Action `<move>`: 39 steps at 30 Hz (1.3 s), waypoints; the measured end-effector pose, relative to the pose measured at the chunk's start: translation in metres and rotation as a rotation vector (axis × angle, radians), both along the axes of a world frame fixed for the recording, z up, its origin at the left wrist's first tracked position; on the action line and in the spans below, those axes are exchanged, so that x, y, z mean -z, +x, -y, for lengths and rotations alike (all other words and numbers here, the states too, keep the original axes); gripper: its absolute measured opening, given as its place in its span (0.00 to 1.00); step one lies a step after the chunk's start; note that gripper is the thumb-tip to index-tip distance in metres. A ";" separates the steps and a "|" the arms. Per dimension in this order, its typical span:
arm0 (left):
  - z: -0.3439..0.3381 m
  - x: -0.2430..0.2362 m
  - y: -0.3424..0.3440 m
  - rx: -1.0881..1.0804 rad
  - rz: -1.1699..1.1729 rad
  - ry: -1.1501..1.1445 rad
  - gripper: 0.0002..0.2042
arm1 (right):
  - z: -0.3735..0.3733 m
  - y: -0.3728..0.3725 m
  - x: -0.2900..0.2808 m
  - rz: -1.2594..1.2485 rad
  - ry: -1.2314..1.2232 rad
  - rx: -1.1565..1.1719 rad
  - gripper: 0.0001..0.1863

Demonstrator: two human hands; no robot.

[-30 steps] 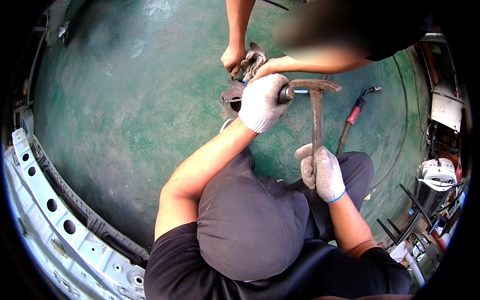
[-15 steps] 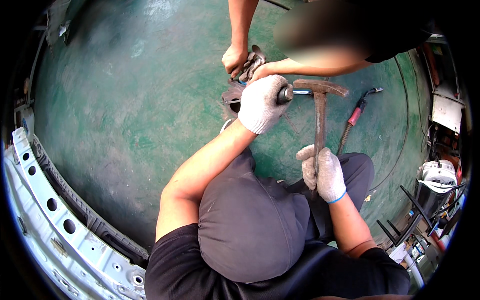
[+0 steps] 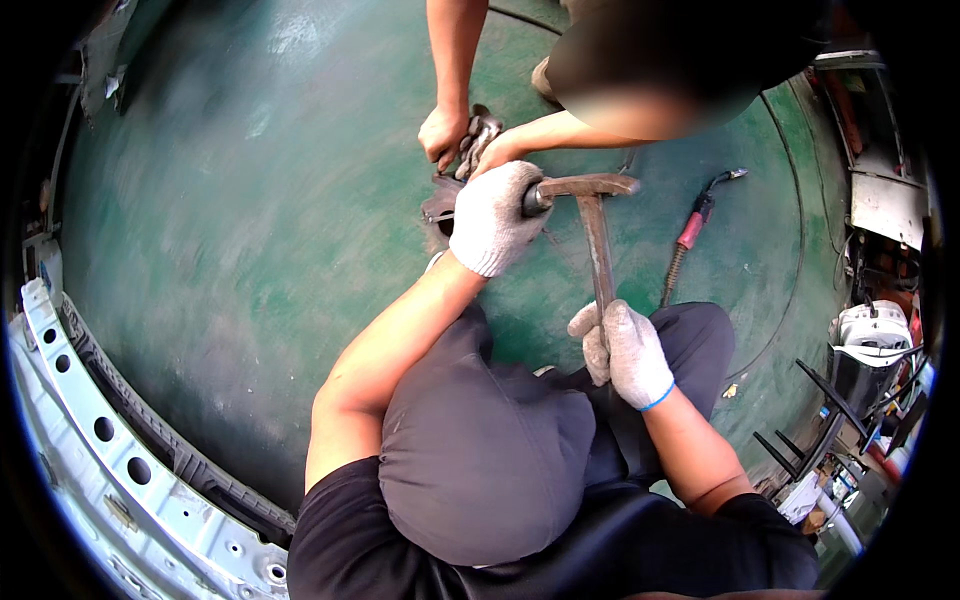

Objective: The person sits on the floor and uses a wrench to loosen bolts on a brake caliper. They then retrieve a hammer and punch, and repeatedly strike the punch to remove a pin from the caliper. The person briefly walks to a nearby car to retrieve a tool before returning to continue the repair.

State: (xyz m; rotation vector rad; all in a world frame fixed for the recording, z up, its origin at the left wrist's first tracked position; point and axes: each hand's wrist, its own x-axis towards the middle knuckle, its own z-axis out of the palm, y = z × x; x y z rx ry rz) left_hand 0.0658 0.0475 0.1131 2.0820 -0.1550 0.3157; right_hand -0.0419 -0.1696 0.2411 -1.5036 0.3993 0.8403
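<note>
My left hand (image 3: 495, 220), in a white knit glove, is closed round a hand tool (image 3: 537, 199) with a dark handle and a round metal butt. A thin shaft shows on the hand's other side, beside a rusty metal part (image 3: 437, 208) with a round hole. In my gloved right hand (image 3: 630, 350) is the lower handle of a worn hammer (image 3: 597, 240). The hammer's head meets the tool's butt in the picture; contact is hard to judge. Across from me, a co-worker's bare fist (image 3: 443, 135) and other hand (image 3: 497, 155) bear on the metal part, with a grey glove (image 3: 479, 138) between them.
A welding torch (image 3: 692, 228) with a red grip lies on the green floor (image 3: 250, 230) to the right. Dark cables (image 3: 800, 210) curve beyond it. At left stands a long pale panel (image 3: 120, 450) with round holes. Assorted equipment (image 3: 870, 340) lines the right side.
The hammer's head has come left, from a gap beside the tool's butt to right up against it, as my right hand tilted the handle. My left hand still holds the tool. The whole view has shifted slightly.
</note>
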 end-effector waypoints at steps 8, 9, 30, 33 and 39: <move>0.002 -0.003 0.002 -0.043 -0.032 0.001 0.09 | 0.089 0.045 -0.119 0.752 0.598 0.319 0.31; 0.004 -0.003 0.003 -0.042 -0.031 -0.007 0.09 | 0.079 0.039 -0.108 0.782 0.566 0.420 0.32; -0.005 -0.012 -0.001 0.031 -0.012 -0.003 0.09 | 0.002 -0.022 0.011 -0.042 0.015 0.139 0.40; -0.006 -0.009 -0.003 0.000 -0.004 0.011 0.08 | 0.003 -0.018 0.011 -0.012 0.026 0.124 0.40; -0.007 -0.011 -0.009 -0.097 -0.035 -0.032 0.07 | -0.001 -0.010 0.007 0.008 0.043 0.164 0.39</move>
